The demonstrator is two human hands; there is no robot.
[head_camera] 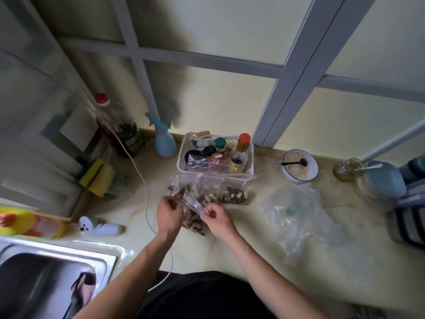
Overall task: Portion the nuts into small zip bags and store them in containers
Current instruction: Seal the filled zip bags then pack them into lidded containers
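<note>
Head view: both hands, left hand (169,209) and right hand (217,215), fingers pinching small zip bag (194,203) over nuts (195,223) mid-counter near front edge, some filled bags (234,195) behind, none stored yet, probably.

Zip bag (194,203) between the hands: clear glossy plastic film. Bench (253,245) beneath: smooth, pale, faintly glossy. Sink (57,268) left of left hand (169,212): brushed metal. Basket (249,157) beyond: white plastic.
</note>
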